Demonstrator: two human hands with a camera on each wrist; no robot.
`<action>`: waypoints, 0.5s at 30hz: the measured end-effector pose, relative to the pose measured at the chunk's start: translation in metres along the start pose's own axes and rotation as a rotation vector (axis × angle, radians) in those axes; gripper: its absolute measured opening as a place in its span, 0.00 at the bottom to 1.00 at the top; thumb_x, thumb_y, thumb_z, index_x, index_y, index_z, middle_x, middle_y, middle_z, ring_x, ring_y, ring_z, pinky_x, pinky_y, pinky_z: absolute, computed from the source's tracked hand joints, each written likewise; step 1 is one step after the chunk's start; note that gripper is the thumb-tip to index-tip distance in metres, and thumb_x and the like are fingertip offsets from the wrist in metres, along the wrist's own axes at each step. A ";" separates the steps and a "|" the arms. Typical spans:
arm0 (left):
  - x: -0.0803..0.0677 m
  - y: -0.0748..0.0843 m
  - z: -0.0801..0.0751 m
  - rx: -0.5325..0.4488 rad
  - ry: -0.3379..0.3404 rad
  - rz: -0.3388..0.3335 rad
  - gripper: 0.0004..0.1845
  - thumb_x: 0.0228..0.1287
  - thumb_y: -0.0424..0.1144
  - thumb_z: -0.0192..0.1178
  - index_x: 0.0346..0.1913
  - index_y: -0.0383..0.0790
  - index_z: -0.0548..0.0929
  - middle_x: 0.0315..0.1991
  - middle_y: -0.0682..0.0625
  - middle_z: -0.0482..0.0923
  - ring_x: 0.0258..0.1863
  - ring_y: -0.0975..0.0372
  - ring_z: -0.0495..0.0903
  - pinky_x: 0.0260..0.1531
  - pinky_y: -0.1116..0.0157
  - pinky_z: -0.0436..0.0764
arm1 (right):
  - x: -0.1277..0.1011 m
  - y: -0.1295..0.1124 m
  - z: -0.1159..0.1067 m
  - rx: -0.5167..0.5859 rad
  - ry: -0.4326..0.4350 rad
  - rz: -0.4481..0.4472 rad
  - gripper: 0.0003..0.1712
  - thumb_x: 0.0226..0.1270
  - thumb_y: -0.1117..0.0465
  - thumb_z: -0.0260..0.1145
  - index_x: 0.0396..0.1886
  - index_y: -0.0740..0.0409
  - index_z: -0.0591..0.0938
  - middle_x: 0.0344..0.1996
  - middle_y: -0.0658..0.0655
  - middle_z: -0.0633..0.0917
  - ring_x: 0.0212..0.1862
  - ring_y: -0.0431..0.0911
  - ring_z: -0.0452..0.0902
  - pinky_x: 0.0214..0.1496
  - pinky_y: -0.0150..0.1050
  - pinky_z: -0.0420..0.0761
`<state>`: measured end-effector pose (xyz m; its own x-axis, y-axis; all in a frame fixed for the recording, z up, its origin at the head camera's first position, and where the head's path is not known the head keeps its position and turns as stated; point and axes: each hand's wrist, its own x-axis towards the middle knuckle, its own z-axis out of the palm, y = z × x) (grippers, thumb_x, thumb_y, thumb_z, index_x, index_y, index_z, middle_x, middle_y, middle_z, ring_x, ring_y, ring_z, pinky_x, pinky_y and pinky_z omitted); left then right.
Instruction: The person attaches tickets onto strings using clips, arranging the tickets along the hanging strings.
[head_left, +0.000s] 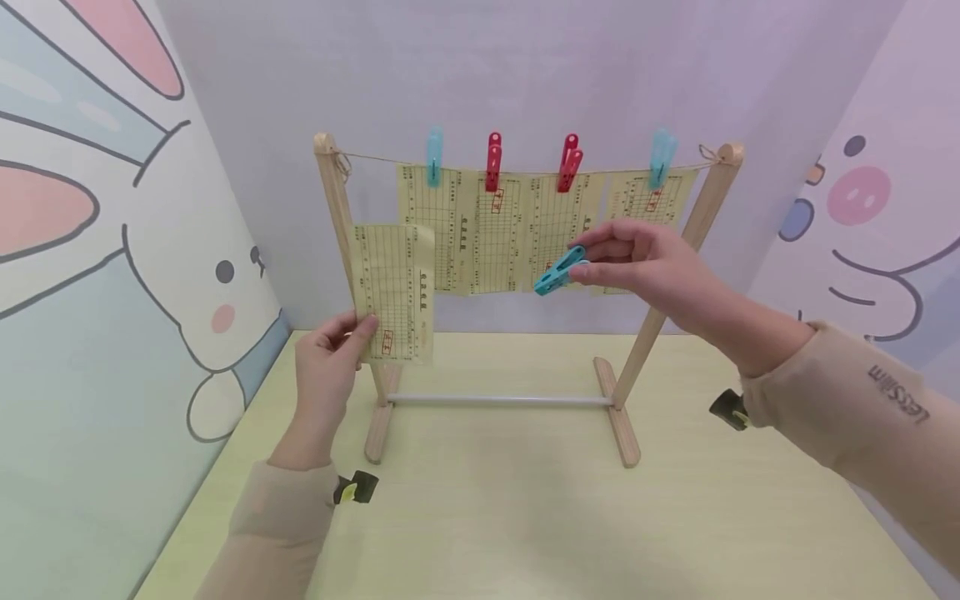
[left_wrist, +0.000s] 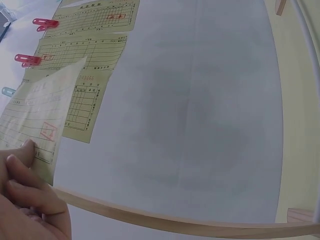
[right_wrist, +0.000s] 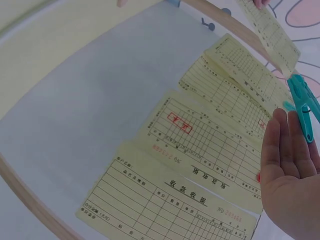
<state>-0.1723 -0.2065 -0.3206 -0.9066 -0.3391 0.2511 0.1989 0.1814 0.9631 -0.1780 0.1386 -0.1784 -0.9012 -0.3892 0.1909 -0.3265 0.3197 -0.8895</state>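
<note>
I see my left hand (head_left: 326, 362) pinching a loose slip (head_left: 395, 293) of pale yellow paper, printed with a fine grid of ruled lines, columns of dark characters and a small red stamp near its lower edge. The slip stands upright with its long axis vertical, and it rises above the grip: thumb and fingers clamp its lower left corner, so nearly the whole sheet lies up and to the right of the hand. It sits in front of the left post of the wooden rack (head_left: 334, 208), below the string (head_left: 375, 158).

My right hand (head_left: 645, 262) holds a teal clothespin (head_left: 558, 271) between thumb and fingertips. The peg is a slim plastic clip. Its long axis slants, the free end pointing down and to the left toward the slip, the upper right end buried in the grip. It hangs in the air in front of the pinned receipts (head_left: 487, 229), below the string and well above the worktop (head_left: 525, 500).

In the right wrist view the teal clothespin lies along the fingertips, projecting past them.

Four yellow receipts hang on the string under two blue pegs (head_left: 434, 156) and two red pegs (head_left: 492, 161).
</note>
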 end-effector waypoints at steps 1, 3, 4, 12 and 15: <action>0.000 0.001 0.000 -0.001 0.004 0.008 0.18 0.67 0.47 0.64 0.52 0.37 0.85 0.34 0.67 0.83 0.26 0.71 0.75 0.24 0.77 0.73 | 0.001 -0.002 0.000 -0.002 0.003 -0.005 0.12 0.67 0.65 0.68 0.48 0.54 0.81 0.35 0.41 0.89 0.42 0.36 0.85 0.50 0.27 0.81; 0.000 0.002 0.000 0.001 0.008 0.020 0.18 0.67 0.46 0.64 0.51 0.37 0.85 0.34 0.66 0.83 0.26 0.71 0.75 0.24 0.77 0.73 | 0.002 -0.007 0.000 -0.009 0.013 -0.018 0.12 0.66 0.65 0.68 0.49 0.54 0.81 0.35 0.41 0.89 0.42 0.36 0.85 0.50 0.27 0.81; 0.000 0.003 0.000 0.002 0.005 0.017 0.18 0.67 0.47 0.64 0.52 0.37 0.85 0.33 0.67 0.82 0.26 0.72 0.75 0.24 0.77 0.74 | 0.003 -0.009 0.001 -0.015 0.022 -0.019 0.12 0.66 0.65 0.68 0.49 0.54 0.81 0.35 0.42 0.89 0.42 0.36 0.85 0.50 0.27 0.81; 0.005 0.008 -0.001 -0.006 -0.005 0.005 0.19 0.67 0.47 0.64 0.52 0.36 0.84 0.31 0.71 0.82 0.26 0.71 0.75 0.24 0.77 0.74 | 0.010 -0.026 0.003 -0.044 0.067 -0.028 0.15 0.66 0.63 0.70 0.51 0.57 0.82 0.35 0.44 0.90 0.42 0.39 0.86 0.51 0.29 0.81; 0.005 0.010 0.001 -0.023 -0.007 0.010 0.19 0.67 0.47 0.64 0.51 0.35 0.84 0.31 0.69 0.82 0.25 0.71 0.74 0.23 0.77 0.73 | 0.014 -0.032 0.003 -0.037 0.074 -0.053 0.15 0.65 0.63 0.70 0.50 0.58 0.82 0.35 0.44 0.90 0.42 0.39 0.86 0.51 0.29 0.81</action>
<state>-0.1754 -0.2059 -0.3099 -0.9070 -0.3310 0.2604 0.2167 0.1633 0.9625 -0.1793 0.1201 -0.1489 -0.9004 -0.3423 0.2687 -0.3836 0.3328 -0.8614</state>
